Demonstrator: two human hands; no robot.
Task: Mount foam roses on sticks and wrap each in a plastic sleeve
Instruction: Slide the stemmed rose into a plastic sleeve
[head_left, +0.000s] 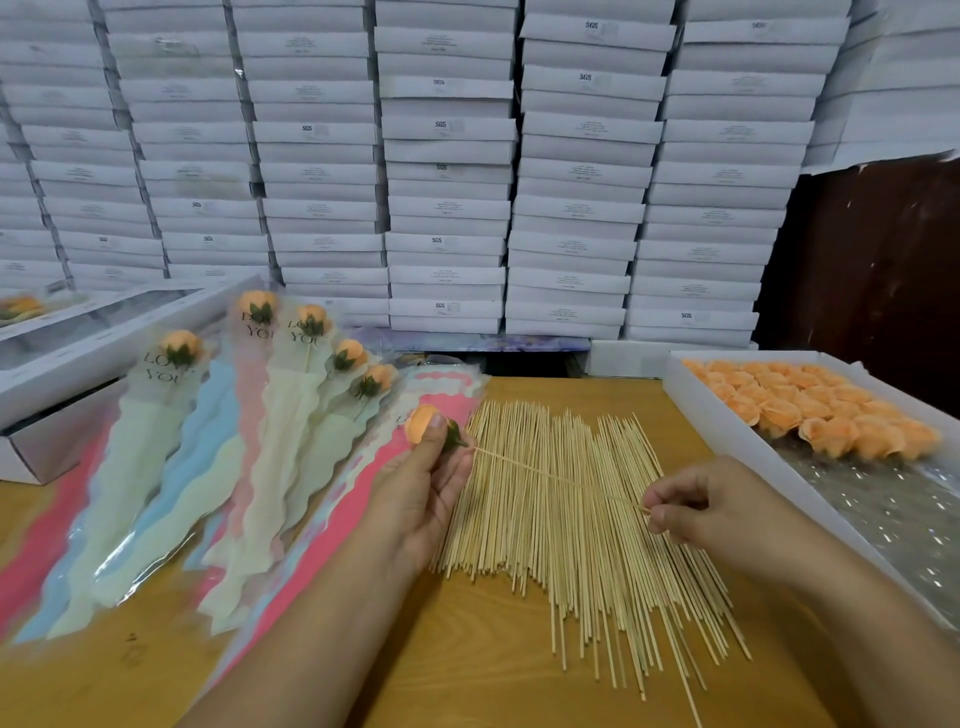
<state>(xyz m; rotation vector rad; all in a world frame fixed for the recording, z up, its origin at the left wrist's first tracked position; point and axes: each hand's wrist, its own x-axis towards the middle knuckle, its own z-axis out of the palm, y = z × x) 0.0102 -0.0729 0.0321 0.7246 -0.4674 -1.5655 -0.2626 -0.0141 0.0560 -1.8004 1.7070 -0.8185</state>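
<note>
My left hand (426, 488) grips an orange foam rose (422, 423) with a green base, held above the left edge of the stick pile. My right hand (711, 506) pinches the near end of a thin wooden stick (556, 480). The stick's far tip meets the green base of the rose. Beneath both hands a wide pile of loose wooden sticks (582, 551) is spread on the wooden table (467, 675). Several wrapped roses in pastel plastic sleeves (280, 415) printed "LOVE YOU" lie fanned out to the left.
A white tray (727, 431) on the right holds several loose orange foam roses (810, 410) on glittery film. An open white box (78, 374) stands at the far left. Stacks of white boxes (447, 171) wall off the back of the table.
</note>
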